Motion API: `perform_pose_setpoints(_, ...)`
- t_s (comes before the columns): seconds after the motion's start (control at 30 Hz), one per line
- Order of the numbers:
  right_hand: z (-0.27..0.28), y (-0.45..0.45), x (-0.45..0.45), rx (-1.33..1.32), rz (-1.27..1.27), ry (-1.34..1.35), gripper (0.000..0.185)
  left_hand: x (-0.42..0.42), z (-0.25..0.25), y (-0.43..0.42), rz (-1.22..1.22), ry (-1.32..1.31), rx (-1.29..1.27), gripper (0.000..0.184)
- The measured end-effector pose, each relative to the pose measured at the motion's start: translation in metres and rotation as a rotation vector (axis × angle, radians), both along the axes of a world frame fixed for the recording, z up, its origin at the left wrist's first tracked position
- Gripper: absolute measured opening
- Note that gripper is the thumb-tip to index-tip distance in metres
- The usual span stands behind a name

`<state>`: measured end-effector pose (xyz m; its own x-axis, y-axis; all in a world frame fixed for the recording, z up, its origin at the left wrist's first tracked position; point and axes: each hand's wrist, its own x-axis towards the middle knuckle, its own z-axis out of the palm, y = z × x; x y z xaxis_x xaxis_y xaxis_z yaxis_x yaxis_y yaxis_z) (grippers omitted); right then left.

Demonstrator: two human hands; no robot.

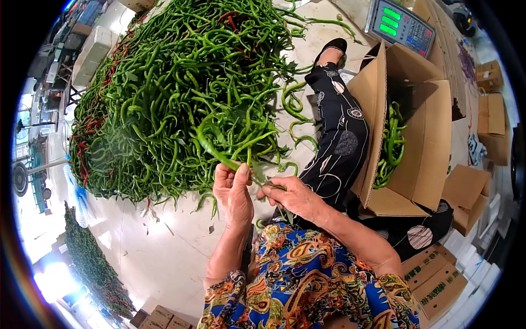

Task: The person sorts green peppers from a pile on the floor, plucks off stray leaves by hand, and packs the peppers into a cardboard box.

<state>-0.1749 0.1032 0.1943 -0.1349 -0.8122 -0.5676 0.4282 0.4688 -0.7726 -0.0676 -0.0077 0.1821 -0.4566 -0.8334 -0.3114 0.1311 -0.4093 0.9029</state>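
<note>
My left hand point(234, 193) is closed, its thumb and fingers pinching a few long green chili peppers point(208, 143) near their stem ends. The peppers point up and away from me, over the near edge of a large heap of green chili peppers point(164, 104). Close beside it, my right hand point(296, 196) is closed in a pinch on thin green stems with leaves point(285, 213), which hang below its fingers. Exactly where the stems join the peppers is hidden by the fingers.
An open cardboard box point(422, 148) with green peppers point(390, 145) inside stands at my right leg. Behind it is a digital scale point(399, 26) with green readouts. Loose peppers point(293, 101) lie on the floor beside my leg. More boxes point(492, 118) stand at right.
</note>
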Motion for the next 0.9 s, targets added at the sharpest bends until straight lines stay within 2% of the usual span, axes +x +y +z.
perform_pose_setpoints(0.07, -0.001, -0.001, 0.001, 0.021, 0.037, -0.095, 0.026, -0.001, -0.005, -0.004, 0.028, 0.104, -0.049, 0.011)
perform_pose_setpoints(0.1, -0.002, -0.001, 0.002, 0.009, 0.016, -0.177, 0.028, -0.001, -0.001, -0.008, 0.064, 0.142, 0.041, 0.011)
perform_pose_setpoints(0.17, -0.015, 0.007, 0.009, -0.080, -0.174, -0.340, 0.028, -0.001, 0.012, -0.024, 0.138, 0.214, 0.211, 0.013)
perform_pose_setpoints(0.2, -0.019, 0.009, 0.010, -0.123, -0.266, -0.418, 0.028, 0.008, 0.000, -0.036, 0.038, 0.385, 0.260, 0.008)
perform_pose_setpoints(0.23, -0.010, 0.008, 0.009, -0.126, -0.307, -0.429, 0.028, 0.005, 0.000, -0.039, 0.031, 0.379, 0.317, 0.009)
perform_pose_setpoints(0.27, -0.006, 0.007, 0.009, -0.068, -0.381, -0.327, 0.028, 0.001, 0.000, -0.041, 0.023, 0.370, 0.376, 0.011)
perform_pose_setpoints(0.33, -0.001, 0.001, 0.003, 0.042, -0.535, -0.114, 0.029, -0.005, 0.003, -0.049, 0.074, 0.348, 0.277, 0.021)
perform_pose_setpoints(0.37, 0.002, 0.002, -0.012, 0.065, -0.587, 0.134, 0.031, -0.001, -0.001, -0.066, 0.131, 0.330, 0.185, 0.020)
perform_pose_setpoints(0.4, -0.011, 0.010, -0.018, -0.048, -0.749, 0.016, 0.031, 0.001, -0.009, -0.086, 0.191, 0.315, 0.091, 0.019)
perform_pose_setpoints(0.5, 0.033, 0.012, -0.012, 0.002, -0.370, 0.020, 0.027, -0.019, -0.043, -0.141, 0.272, 0.011, -0.019, 0.020)
perform_pose_setpoints(0.53, 0.031, 0.015, -0.005, -0.116, -0.256, 0.116, 0.023, -0.028, -0.058, -0.158, 0.252, -0.050, -0.067, 0.021)
perform_pose_setpoints(0.6, 0.024, 0.009, 0.006, -0.277, -0.202, 0.360, 0.021, -0.043, -0.092, -0.194, 0.137, -0.310, -0.114, 0.026)
perform_pose_setpoints(0.67, 0.010, 0.009, 0.008, -0.186, -0.234, 0.270, 0.021, -0.054, -0.136, -0.221, 0.072, -0.457, -0.154, 0.028)
perform_pose_setpoints(0.73, 0.007, 0.017, 0.000, -0.034, -0.259, 0.098, 0.022, -0.069, -0.142, -0.233, 0.065, -0.535, 0.040, 0.031)
perform_pose_setpoints(0.77, 0.007, 0.018, -0.002, -0.044, -0.317, 0.074, 0.023, -0.078, -0.146, -0.236, 0.161, -0.409, 0.060, 0.033)
perform_pose_setpoints(0.8, 0.007, 0.020, -0.003, -0.051, -0.324, 0.063, 0.023, -0.078, -0.149, -0.239, 0.217, -0.415, 0.092, 0.028)
perform_pose_setpoints(0.9, -0.002, 0.020, -0.001, -0.069, -0.341, 0.027, 0.025, -0.071, -0.150, -0.246, 0.081, -0.385, 0.236, 0.021)
